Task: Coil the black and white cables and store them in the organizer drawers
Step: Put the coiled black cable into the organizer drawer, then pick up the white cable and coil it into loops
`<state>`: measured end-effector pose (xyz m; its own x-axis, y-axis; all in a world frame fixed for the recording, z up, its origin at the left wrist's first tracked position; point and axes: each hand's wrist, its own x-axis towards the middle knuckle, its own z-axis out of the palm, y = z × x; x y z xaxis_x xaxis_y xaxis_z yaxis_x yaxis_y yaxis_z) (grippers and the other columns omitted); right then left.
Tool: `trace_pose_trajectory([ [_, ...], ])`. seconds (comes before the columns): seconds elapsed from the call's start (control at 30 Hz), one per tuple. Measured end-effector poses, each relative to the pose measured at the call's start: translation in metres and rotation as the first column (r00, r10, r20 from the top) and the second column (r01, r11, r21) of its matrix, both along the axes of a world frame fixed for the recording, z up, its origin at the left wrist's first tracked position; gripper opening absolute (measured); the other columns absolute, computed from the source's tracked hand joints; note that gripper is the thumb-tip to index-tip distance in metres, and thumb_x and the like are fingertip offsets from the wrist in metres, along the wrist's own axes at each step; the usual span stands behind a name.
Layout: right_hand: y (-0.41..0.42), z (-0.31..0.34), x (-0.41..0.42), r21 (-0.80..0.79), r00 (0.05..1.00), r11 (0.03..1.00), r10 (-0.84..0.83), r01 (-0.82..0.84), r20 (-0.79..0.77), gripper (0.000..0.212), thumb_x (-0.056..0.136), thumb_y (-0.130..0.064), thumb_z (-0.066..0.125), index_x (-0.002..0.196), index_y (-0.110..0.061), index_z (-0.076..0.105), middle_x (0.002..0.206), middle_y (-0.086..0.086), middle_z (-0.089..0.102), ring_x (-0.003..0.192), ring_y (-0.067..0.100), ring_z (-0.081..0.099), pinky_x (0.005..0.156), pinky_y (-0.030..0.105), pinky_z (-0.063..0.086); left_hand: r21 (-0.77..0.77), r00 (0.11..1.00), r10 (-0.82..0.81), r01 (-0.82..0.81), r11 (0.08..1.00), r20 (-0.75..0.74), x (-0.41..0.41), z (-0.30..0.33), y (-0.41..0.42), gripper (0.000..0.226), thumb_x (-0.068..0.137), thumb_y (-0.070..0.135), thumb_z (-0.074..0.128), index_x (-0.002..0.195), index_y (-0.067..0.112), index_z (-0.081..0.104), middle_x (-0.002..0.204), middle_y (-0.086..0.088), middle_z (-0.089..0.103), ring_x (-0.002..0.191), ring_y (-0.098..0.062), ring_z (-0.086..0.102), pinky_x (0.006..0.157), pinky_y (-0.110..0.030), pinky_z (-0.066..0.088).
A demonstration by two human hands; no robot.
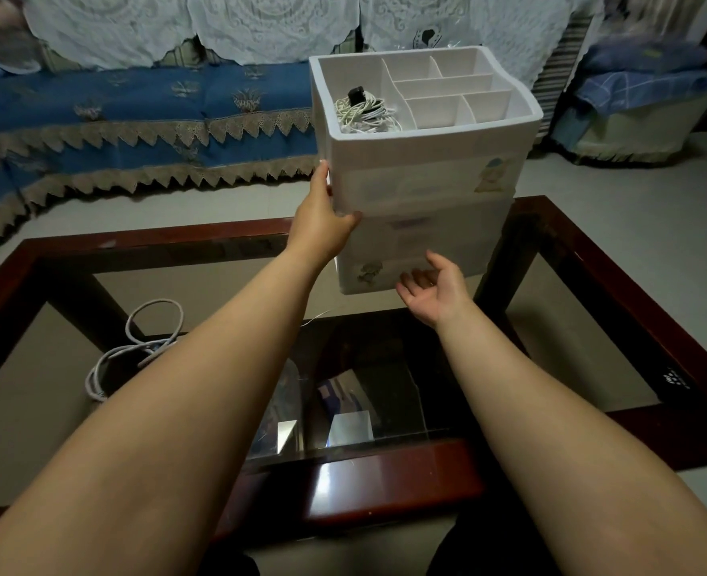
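Head view: your left hand (322, 220) grips the white plastic drawer organizer (426, 168) at its left corner | your right hand (433, 295) open, palm up, by its base | white coiled cable (362, 112) in top-left compartment | loose white cable (136, 347) on glass-topped table (385, 480)

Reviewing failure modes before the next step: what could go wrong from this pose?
1. The left hand braces only the left edge of the organizer, which sits near the far edge of the glass table; a drawer tug by the right hand could tip or slide it.
2. Cables are heaped in the open top tray, not a drawer; a jolt might spill them.
3. The white cable on the glass lies half under the left forearm and could be dragged off.
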<state>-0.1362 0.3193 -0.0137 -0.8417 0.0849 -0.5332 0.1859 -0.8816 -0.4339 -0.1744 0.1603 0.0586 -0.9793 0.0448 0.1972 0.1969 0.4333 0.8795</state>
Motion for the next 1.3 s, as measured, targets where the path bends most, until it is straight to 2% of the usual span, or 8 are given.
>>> trace_pose_trajectory([
  [0.23, -0.028, 0.002, 0.016, 0.283, 0.947, 0.904, 0.306, -0.320, 0.092, 0.045, 0.097, -0.019, 0.050, 0.140, -0.010, 0.040, 0.146, 0.015, 0.041, 0.131, 0.030, 0.045, 0.106, 0.040, 0.038, -0.212, 0.983, 0.164, -0.143, 0.967, 0.086, 0.018, -0.034, -0.027, 0.070, 0.090, 0.022, 0.063, 0.149, 0.021, 0.025, 0.155, -0.007, 0.027, 0.139, -0.026, 0.032, 0.111, -0.047, 0.034],
  [0.37, -0.066, 0.005, 0.030, 0.504, 0.861, 0.710, 0.484, -0.492, 0.159, 0.033, 0.099, -0.020, 0.045, 0.131, -0.010, 0.051, 0.121, 0.009, 0.061, 0.100, 0.023, 0.063, 0.081, 0.033, 0.052, -0.784, 0.902, 0.383, -0.088, 0.614, 0.198, 0.053, -0.072, -0.095, 0.061, 0.089, 0.029, 0.060, 0.145, 0.022, 0.035, 0.161, -0.011, 0.007, 0.146, -0.036, 0.005, 0.116, -0.056, 0.009],
  [0.47, -0.087, 0.009, 0.044, 0.566, 0.794, 0.598, 0.581, -0.567, 0.181, 0.028, 0.099, -0.021, 0.047, 0.123, -0.009, 0.055, 0.104, 0.003, 0.065, 0.100, 0.022, 0.064, 0.085, 0.033, 0.052, -0.858, 0.786, 0.560, -0.076, 0.508, 0.261, 0.076, -0.071, -0.142, 0.062, 0.089, 0.028, 0.057, 0.145, 0.016, 0.033, 0.161, -0.014, -0.004, 0.144, -0.044, -0.005, 0.112, -0.063, 0.002],
  [0.73, -0.113, 0.015, 0.066, 0.673, 0.705, 0.425, 0.679, -0.605, 0.206, 0.016, 0.098, -0.018, 0.049, 0.110, -0.012, 0.058, 0.102, 0.008, 0.067, 0.085, 0.018, 0.066, 0.079, 0.030, 0.052, -0.856, 0.750, 0.568, -0.005, 0.517, 0.339, 0.096, -0.070, -0.164, 0.045, 0.092, 0.008, 0.049, 0.137, 0.012, 0.041, 0.144, -0.018, 0.030, 0.126, -0.041, 0.042, 0.091, -0.050, 0.044],
  [0.83, -0.115, 0.019, 0.074, 0.862, 0.634, 0.141, 0.736, -0.487, 0.238, 0.032, 0.094, -0.006, 0.050, 0.124, -0.019, 0.054, 0.128, 0.006, 0.058, 0.100, 0.018, 0.062, 0.075, 0.025, 0.050, -0.850, 0.782, 0.522, 0.019, 0.527, 0.341, 0.103, -0.057, -0.147, 0.031, 0.092, 0.011, 0.052, 0.122, 0.011, 0.056, 0.122, -0.015, 0.054, 0.107, -0.033, 0.057, 0.080, -0.043, 0.047],
  [0.97, -0.120, 0.016, 0.087, 0.941, 0.404, -0.324, 0.851, -0.098, 0.335, 0.073, 0.084, -0.003, 0.062, 0.143, -0.036, 0.035, 0.158, -0.005, 0.017, 0.140, 0.017, 0.025, 0.109, 0.034, 0.034, -0.695, 0.865, 0.257, 0.137, 0.706, 0.432, 0.122, -0.030, -0.120, 0.017, 0.092, 0.024, 0.059, 0.100, 0.011, 0.067, 0.089, -0.007, 0.067, 0.079, -0.020, 0.062, 0.071, -0.034, 0.051],
  [1.17, -0.115, 0.021, 0.104, 0.949, 0.422, -0.296, 0.851, -0.109, 0.314, 0.030, 0.079, -0.039, 0.072, 0.101, -0.019, 0.064, 0.111, 0.001, 0.063, 0.101, 0.017, 0.061, 0.094, 0.042, 0.049, -0.113, 0.911, -0.074, 0.130, 0.985, 0.406, 0.159, 0.018, -0.122, 0.028, 0.096, 0.035, 0.051, 0.092, 0.014, 0.069, 0.077, 0.000, 0.065, 0.062, -0.009, 0.058, 0.056, -0.022, 0.045],
  [1.3, -0.099, 0.037, 0.110, 0.963, 0.488, -0.139, 0.840, -0.230, 0.237, 0.021, 0.091, -0.039, 0.057, 0.090, -0.018, 0.059, 0.087, 0.005, 0.066, 0.082, 0.019, 0.066, 0.078, 0.035, 0.054, 0.204, 0.966, -0.057, 0.004, 0.979, 0.254, 0.159, 0.016, -0.134, 0.025, 0.095, 0.038, 0.050, 0.104, 0.021, 0.064, 0.099, 0.004, 0.062, 0.084, -0.009, 0.057, 0.073, -0.026, 0.048],
])
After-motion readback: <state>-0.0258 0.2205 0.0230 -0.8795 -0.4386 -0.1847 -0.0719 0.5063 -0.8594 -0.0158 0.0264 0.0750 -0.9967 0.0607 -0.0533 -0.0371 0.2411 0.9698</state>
